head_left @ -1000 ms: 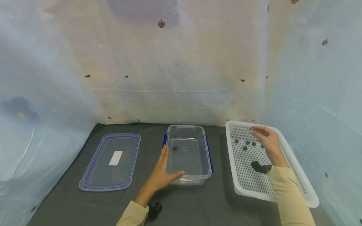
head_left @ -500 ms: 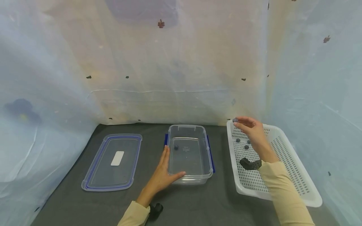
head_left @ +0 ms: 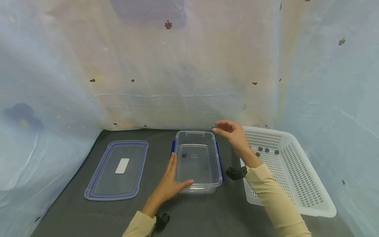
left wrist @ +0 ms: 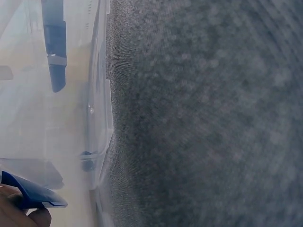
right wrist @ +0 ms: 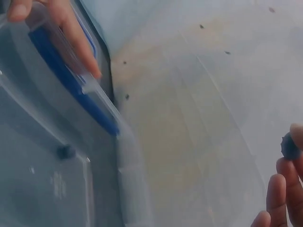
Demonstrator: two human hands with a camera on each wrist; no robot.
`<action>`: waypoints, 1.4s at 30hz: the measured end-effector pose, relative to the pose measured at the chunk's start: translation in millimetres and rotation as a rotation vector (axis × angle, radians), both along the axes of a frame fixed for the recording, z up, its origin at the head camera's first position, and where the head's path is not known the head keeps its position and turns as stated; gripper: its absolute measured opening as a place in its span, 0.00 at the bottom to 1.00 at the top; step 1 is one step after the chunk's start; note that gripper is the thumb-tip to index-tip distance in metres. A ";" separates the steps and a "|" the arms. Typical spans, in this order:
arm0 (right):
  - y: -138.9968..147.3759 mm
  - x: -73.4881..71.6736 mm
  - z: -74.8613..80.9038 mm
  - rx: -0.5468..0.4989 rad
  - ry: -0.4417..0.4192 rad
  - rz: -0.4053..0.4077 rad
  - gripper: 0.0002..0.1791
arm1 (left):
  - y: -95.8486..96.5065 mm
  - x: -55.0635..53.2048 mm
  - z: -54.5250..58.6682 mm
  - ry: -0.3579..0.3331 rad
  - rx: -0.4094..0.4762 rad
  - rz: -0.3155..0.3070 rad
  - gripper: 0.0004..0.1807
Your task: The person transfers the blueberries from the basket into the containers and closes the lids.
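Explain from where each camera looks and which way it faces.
Head: on the head, facing forward and down at plastic container, lid and basket; left hand, right hand and sleeves show.
Left wrist: on that wrist, facing container wall and dark tabletop; some fingers show.
Right wrist: on that wrist, facing across container toward backdrop; both hands show.
Shared by head and right wrist: the pinched blueberry.

Left fingers [head_left: 171,163] straight, right fingers [head_left: 224,123] pinched

A dark table [head_left: 207,214] bears lid [head_left: 118,179], container [head_left: 196,168], basket [head_left: 297,176].
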State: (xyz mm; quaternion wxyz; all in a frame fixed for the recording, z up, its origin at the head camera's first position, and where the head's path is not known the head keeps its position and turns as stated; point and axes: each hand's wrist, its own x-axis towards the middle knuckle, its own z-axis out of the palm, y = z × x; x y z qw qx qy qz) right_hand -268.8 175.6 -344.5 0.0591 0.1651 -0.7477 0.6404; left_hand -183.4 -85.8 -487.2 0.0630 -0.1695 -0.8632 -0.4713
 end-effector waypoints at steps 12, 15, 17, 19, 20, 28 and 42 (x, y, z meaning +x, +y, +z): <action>-49.1 -13.6 -25.8 0.068 -0.029 0.031 0.18 | -1.2 -1.1 -0.5 -0.015 0.031 -0.025 0.64; -55.2 -20.8 -38.6 0.049 -0.049 0.033 0.17 | -1.0 -0.7 -0.5 -0.015 0.032 -0.029 0.64; -59.0 -24.0 -45.3 0.068 -0.068 0.021 0.18 | -0.9 -0.7 -1.1 -0.006 0.033 -0.029 0.64; -63.6 -27.3 -51.1 0.102 -0.088 -0.008 0.17 | -1.0 -0.9 -1.6 0.003 0.034 -0.029 0.64; -65.7 -29.5 -54.5 0.126 -0.096 -0.030 0.17 | -1.1 -1.1 -1.9 0.008 0.034 -0.030 0.64; -84.9 -42.3 -78.5 0.191 -0.141 -0.134 0.15 | -1.0 -2.0 -2.3 0.019 0.027 -0.026 0.63; -100.4 -53.2 -114.6 0.353 -0.145 -0.223 0.13 | -1.6 -0.7 -0.1 -0.011 0.031 -0.031 0.64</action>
